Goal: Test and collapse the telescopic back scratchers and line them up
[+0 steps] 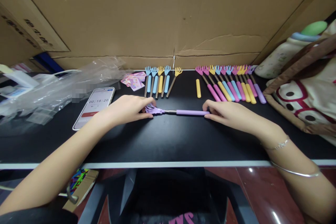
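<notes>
A purple back scratcher (193,112) lies crosswise just over the black desk, its metal rod mostly inside the handle. My left hand (132,109) is closed round its claw head. The handle's right end is pinched by my right hand (220,112). Behind it, on the left, several back scratcher heads on metal rods (172,84) lie with blue and yellow handle sleeves (160,84) beside them. A single yellow sleeve (198,88) lies apart, near the middle. To the right is a row of several finished-looking back scratchers (231,85) in pink, yellow, blue and purple.
A phone (95,106) showing a timer lies left of my left hand, near crumpled clear plastic bags (65,85). Small printed cards (135,81) sit behind. At right stand a cloth bag (304,101) and a bottle (283,54). Cardboard (162,17) walls the back.
</notes>
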Tool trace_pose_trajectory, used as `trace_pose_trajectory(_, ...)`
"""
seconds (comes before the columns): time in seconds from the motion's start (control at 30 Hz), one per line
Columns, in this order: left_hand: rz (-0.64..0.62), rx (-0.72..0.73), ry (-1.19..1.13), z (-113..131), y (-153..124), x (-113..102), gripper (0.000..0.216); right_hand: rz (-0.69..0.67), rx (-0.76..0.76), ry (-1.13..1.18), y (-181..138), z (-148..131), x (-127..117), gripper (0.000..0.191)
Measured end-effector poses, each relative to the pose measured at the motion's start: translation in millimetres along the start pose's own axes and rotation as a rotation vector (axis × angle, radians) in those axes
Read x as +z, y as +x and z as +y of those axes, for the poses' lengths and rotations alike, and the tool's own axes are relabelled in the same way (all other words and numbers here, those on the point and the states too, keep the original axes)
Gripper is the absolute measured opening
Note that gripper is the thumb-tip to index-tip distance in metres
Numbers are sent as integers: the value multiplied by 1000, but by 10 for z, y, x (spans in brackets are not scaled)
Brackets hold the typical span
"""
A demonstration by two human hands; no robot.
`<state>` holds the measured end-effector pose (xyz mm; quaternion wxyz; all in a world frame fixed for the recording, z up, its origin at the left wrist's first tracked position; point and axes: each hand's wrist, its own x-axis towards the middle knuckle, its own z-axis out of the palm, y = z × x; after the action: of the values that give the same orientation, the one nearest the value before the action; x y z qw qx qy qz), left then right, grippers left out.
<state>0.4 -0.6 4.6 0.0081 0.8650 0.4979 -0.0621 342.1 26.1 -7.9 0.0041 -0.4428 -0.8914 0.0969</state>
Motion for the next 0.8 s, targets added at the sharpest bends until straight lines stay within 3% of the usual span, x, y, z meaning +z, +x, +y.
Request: trace_pose_trajectory(0.8, -72, -8, -46, -4, -19, -77, 36, -24, 22, 11, 1, -33, -34, 23)
